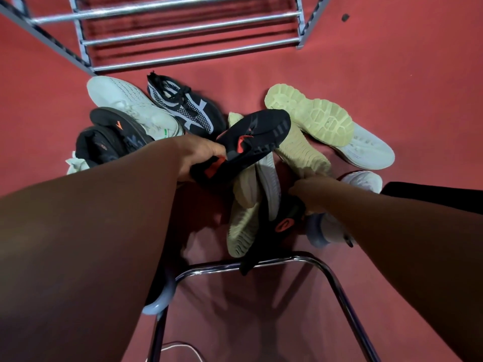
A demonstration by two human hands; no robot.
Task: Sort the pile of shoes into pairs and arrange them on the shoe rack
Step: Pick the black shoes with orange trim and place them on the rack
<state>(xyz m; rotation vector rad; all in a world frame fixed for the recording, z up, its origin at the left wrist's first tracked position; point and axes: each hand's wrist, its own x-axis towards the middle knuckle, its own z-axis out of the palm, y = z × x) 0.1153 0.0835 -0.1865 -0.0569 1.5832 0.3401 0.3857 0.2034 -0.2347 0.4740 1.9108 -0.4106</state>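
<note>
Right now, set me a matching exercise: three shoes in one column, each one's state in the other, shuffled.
1. black shoe with red accents
2. black-and-white laced sneaker
3. pale shoe with yellowish sole

A. lying sole up, no hand on it
B. in the grip of the left hand
C. laces up, on the floor near the shoe rack

Pairs: 1-B, 2-C, 3-A
</note>
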